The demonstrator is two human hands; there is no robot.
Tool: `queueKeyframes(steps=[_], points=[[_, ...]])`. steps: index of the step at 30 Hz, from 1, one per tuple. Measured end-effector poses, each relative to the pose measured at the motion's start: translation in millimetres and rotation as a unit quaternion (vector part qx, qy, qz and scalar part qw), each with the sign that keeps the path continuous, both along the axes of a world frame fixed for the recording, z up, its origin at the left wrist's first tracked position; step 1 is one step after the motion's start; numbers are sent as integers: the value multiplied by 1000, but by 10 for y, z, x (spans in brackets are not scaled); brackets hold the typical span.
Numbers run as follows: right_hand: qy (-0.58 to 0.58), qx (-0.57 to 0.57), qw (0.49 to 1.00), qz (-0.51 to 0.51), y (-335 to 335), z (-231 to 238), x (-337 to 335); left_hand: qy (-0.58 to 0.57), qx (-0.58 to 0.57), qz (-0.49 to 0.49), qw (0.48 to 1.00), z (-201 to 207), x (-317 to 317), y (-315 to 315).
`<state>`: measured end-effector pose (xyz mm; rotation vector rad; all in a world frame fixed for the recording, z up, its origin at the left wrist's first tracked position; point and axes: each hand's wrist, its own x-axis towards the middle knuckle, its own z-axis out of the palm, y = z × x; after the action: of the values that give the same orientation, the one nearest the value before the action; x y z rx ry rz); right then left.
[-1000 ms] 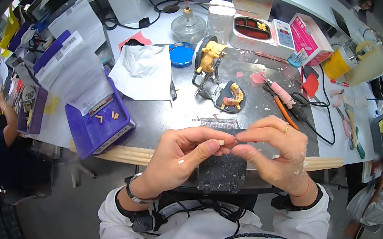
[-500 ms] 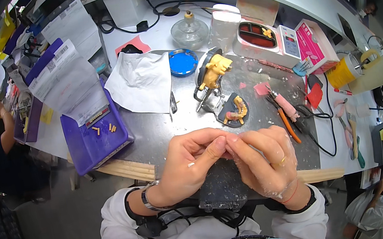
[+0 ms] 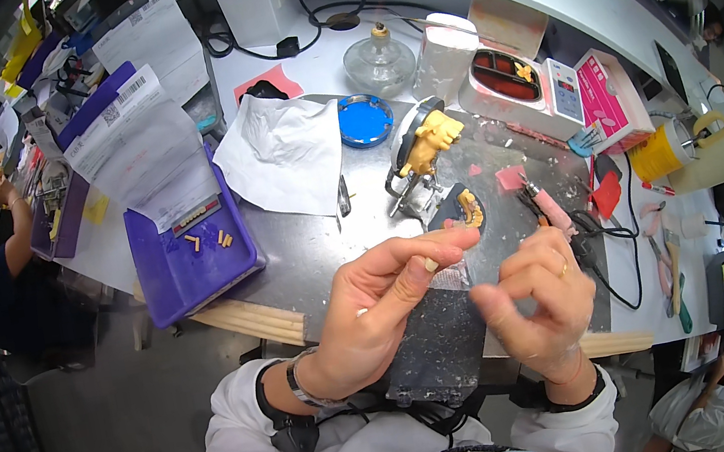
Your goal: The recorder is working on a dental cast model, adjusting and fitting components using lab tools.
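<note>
My left hand (image 3: pixel 372 315) is above the front edge of the bench, thumb pressed toward the index finger. A small pale spot shows at the thumb tip; I cannot tell whether it is the nail or a held piece. To its right, my right hand (image 3: pixel 541 296) is slightly blurred, fingers curled and thumb standing apart, with nothing visible in it. Beneath both hands lies a dark, dust-specked block (image 3: pixel 435 348). Just beyond them stands a hinged dental articulator (image 3: pixel 416 203) with a yellow plaster cast (image 3: pixel 432 142) and a lower dental model (image 3: pixel 470 210), partly hidden by my left fingers.
At left is a purple tray (image 3: pixel 243 260) with small tan pieces and propped papers. White tissue (image 3: pixel 284 158), a blue round lid (image 3: pixel 365 120) and a glass spirit lamp (image 3: pixel 380 65) stand farther back. A wax heater (image 3: pixel 512 91), a pink handpiece (image 3: pixel 551 209) and cables lie right.
My hands were together at the fingertips and have parted. The right hand has moved right and down, its thumb off the left fingers. The whole view has shifted slightly.
</note>
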<state>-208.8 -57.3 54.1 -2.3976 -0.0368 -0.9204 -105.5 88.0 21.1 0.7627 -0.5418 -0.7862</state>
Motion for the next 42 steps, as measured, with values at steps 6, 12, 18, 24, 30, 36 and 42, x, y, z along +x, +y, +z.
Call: queueKeyframes(steps=[6,12,18,24,30,36,42], points=[[81,190,978,17,60,57,86,-130,-10,25,991,-54,60,1],[139,455,865,160,-2,-49,45,-306,77,90,945,8,61,-1],[138,461,851,210,-108,-154,18,-419,83,128,895,30,147,9],[51,5,998,-34,-426,-311,160,-554,105,252,786,213,614,9],[84,27,996,-27,-595,-660,374,-498,115,184,840,-70,965,-468],[136,50,989,-18,-602,-798,420,-330,142,37,932,-266,935,-533],[127,25,991,-27,-613,-856,427,-268,152,53,950,-258,827,-550]])
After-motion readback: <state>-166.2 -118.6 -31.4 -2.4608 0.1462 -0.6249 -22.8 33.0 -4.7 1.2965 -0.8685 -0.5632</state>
